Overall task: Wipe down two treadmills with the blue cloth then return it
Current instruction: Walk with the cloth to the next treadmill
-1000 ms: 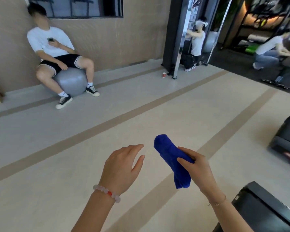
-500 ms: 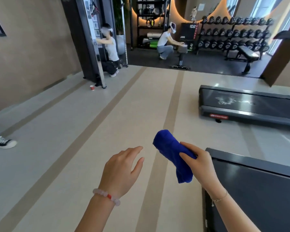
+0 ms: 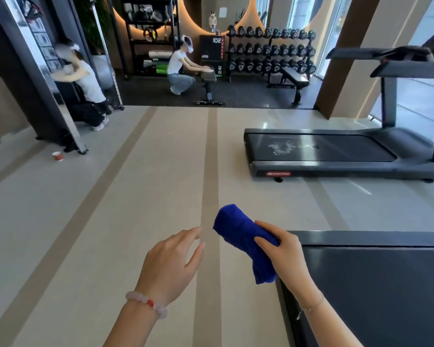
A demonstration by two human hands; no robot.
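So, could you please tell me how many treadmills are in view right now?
2. The near treadmill is at bottom right, beside the right hand holding the blue cloth. The far treadmill stands further back on the right. Others may lie beyond the frame.

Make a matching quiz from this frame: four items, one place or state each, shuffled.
Items:
1. cloth
2. left hand
3. far treadmill
4. cup

Places or states:
A. on the floor by the dark post
B. open, holding nothing
C. rolled up, gripped in the right hand
D. belt with a whitish smudge

Pairs: 1-C, 2-B, 3-D, 4-A
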